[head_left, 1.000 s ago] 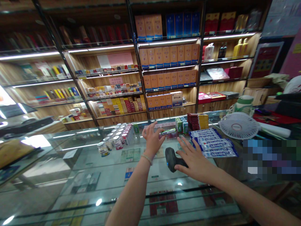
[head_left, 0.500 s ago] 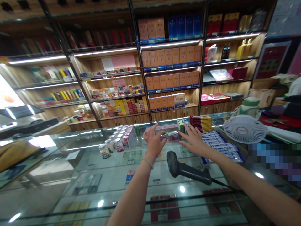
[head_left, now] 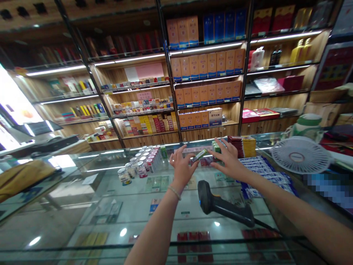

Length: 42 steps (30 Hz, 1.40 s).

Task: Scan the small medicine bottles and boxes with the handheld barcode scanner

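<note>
My left hand (head_left: 182, 165) pinches one end of a small green stick-shaped pack (head_left: 200, 155) between thumb and fingers, just above the glass counter. The pack slants, its right end raised. My right hand (head_left: 224, 156) is open with fingers spread, close to the pack's right end; whether a fingertip touches it I cannot tell. Behind the right hand stand more small green packs (head_left: 216, 145), partly hidden. A single green pack (head_left: 164, 152) stands upright left of my left hand, beside rows of small white-lidded jars (head_left: 141, 165). Below the right hand lies a black barcode scanner (head_left: 217, 204).
Stacked red and yellow boxes (head_left: 242, 147) and blue-white packets (head_left: 264, 171) sit right of my right hand. Beyond are a white fan (head_left: 300, 156) and a green-white jug (head_left: 307, 127). Lit shelves with boxes (head_left: 208, 94) fill the wall behind the glass counter (head_left: 132, 206).
The green pack, lying nearly level before, has tilted with its right end up in my left hand. The view has shifted slightly; my right hand stays close by, fingers spread.
</note>
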### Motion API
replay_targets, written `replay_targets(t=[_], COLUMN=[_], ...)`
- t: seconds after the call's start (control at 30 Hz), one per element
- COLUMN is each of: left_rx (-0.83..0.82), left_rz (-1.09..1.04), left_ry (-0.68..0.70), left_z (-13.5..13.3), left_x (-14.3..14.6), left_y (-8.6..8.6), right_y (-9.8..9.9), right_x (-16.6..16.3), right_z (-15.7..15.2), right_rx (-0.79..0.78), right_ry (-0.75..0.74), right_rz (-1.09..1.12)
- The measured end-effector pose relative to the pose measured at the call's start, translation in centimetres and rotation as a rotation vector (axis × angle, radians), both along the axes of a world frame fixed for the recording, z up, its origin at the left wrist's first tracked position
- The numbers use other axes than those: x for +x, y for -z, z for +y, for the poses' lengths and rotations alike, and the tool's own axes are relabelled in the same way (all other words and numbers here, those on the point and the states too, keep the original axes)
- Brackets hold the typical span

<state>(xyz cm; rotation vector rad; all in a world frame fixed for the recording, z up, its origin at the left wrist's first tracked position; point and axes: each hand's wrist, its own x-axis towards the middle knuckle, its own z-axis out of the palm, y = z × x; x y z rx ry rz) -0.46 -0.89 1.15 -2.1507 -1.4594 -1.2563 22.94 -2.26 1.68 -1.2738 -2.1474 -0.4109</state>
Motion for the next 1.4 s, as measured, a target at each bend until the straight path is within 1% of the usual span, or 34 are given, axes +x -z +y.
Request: replay_targets(t=[0.23,0.43,0.7,0.9,1.07,1.17,1.27,1.4], left_rx=[-0.035,-0.045,-0.052,-0.048,-0.112,-0.132,-0.106,-0.116], left_rz=[0.021,0.064,0.048,0.069,0.083,0.076,0.051,0.07], left_ry=[0.006,0.028,0.058,0.088,0.121,0.123,0.122,0.132], left_z=[0.2,0.1,-0.3,-0.5,-0.3,-0.4,-0.8,-1.5], left_x=[0.6,1.0,1.6,2.0,2.0,2.0,2.3,3.1], left_y=[0.3,0.5,0.1,0.2,0.3,-0.2,-1.2,-2.4], right_y=[-0.9,-0.7,-0.9,-0.8,-0.8,-1.0,-0.8,-0.2], right_x=[-0.6,-0.9,-0.8,-0.8,-0.3,0.3,0.9,1.4], right_z=[0.1,-0.5,-0.9,-1.1,-1.3,-1.3,-1.2,-0.8], right_rx=[0.047,0.052,0.066,0.066,0.073,0.069,0.055,0.089], right_ry=[-0.032,-0.02,0.029,-0.003,-0.015,0.008,0.027,0.003], right_rz=[0.061,0.075,0.192,0.257,0.272,0.256,0.211,0.187])
